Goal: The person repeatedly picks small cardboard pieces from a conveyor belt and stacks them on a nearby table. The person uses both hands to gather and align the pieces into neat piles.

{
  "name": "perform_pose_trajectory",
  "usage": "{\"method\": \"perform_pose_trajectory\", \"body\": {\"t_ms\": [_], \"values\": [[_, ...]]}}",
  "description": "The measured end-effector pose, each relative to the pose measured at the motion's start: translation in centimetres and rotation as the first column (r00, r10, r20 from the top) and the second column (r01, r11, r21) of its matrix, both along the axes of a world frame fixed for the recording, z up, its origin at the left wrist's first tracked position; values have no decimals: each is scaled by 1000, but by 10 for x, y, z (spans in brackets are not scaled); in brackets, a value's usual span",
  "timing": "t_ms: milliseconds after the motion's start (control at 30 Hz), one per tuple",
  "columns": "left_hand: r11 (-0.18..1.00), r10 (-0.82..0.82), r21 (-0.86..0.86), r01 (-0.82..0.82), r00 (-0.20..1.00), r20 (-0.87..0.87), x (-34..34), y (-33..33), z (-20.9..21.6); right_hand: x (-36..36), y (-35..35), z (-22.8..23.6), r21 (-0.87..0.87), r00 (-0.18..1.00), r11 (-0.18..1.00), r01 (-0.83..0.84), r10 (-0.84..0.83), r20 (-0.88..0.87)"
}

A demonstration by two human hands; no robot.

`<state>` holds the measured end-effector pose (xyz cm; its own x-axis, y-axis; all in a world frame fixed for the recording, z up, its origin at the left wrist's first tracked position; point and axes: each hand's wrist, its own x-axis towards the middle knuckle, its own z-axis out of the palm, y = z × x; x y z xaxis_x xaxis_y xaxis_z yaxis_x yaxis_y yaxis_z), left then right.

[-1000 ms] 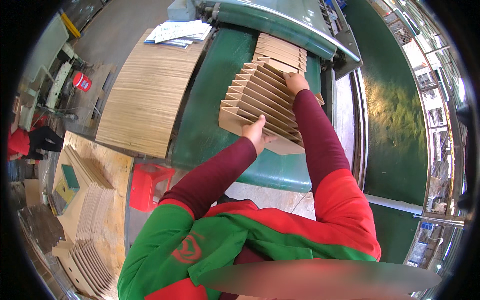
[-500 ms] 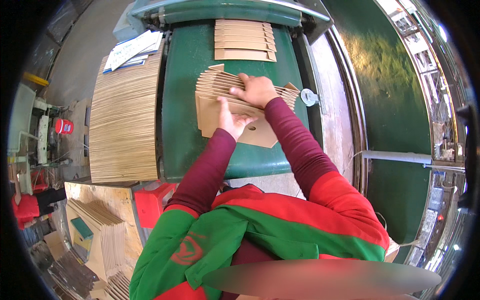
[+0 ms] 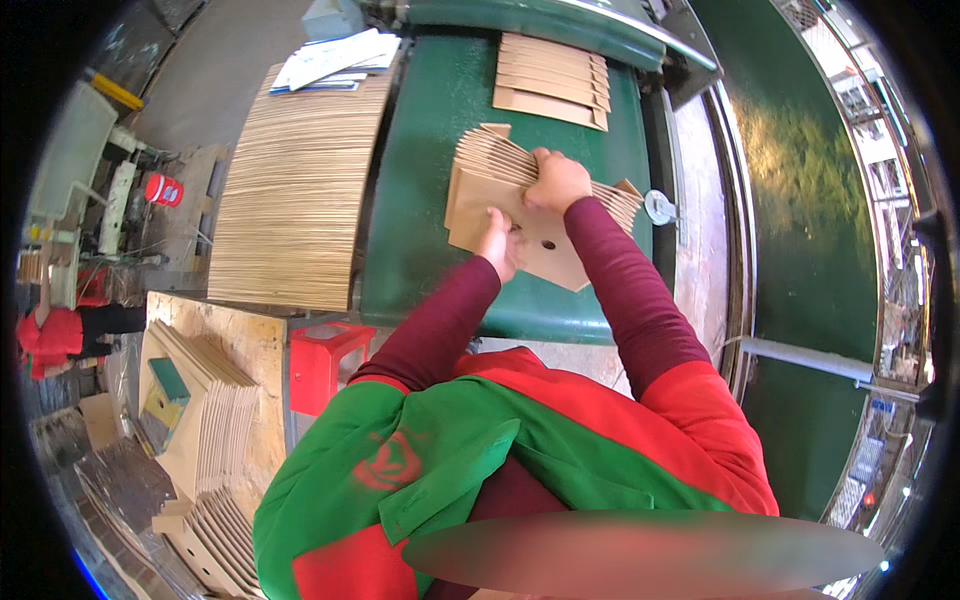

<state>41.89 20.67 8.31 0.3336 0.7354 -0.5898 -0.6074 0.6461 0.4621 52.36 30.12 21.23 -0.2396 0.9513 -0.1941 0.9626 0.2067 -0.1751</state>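
Observation:
A fanned bundle of flat brown cardboard blanks (image 3: 490, 185) lies on the green machine table (image 3: 430, 150). My left hand (image 3: 500, 243) grips its near edge, fingers curled over the bottom sheet. My right hand (image 3: 557, 180) presses down on top of the bundle, holding the fanned sheets together. More overlapping blanks (image 3: 550, 75) lie further up the green table, coming from the machine.
A large stack of cardboard sheets (image 3: 290, 190) stands to the left, with papers (image 3: 335, 58) on its far end. A red stool (image 3: 325, 360) and a wooden pallet with folded blanks (image 3: 215, 430) sit lower left. A person in red (image 3: 50, 335) is at far left.
The bundle, held tilted and spread above the table a second ago, now lies flatter and more gathered under both hands. The view has swung, so more blanks show on the table beyond.

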Motion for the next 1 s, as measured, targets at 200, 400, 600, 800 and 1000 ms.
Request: {"method": "perform_pose_trajectory", "body": {"t_ms": [200, 400, 600, 800, 1000], "values": [[922, 48, -383, -56, 998, -31, -65, -45, -46, 21, -26, 37, -120, 978, 992, 38, -62, -200], [902, 261, 216, -374, 870, 418, -164, -20, 25, 95, -82, -29, 4, 292, 1000, -20, 10, -956], [798, 284, 419, -433, 884, 371, -184, 34, 38, 99, -82, -164, -310, -400, 801, -512, -542, -739], [862, 368, 457, -220, 892, -263, -165, 3, -15, 93, -76, -196, -346, 521, 889, -299, -152, -840], [854, 410, 493, -168, 799, -439, -175, 20, -41, 80, -73, -182, -396, 479, 874, -281, -229, -847]]}}
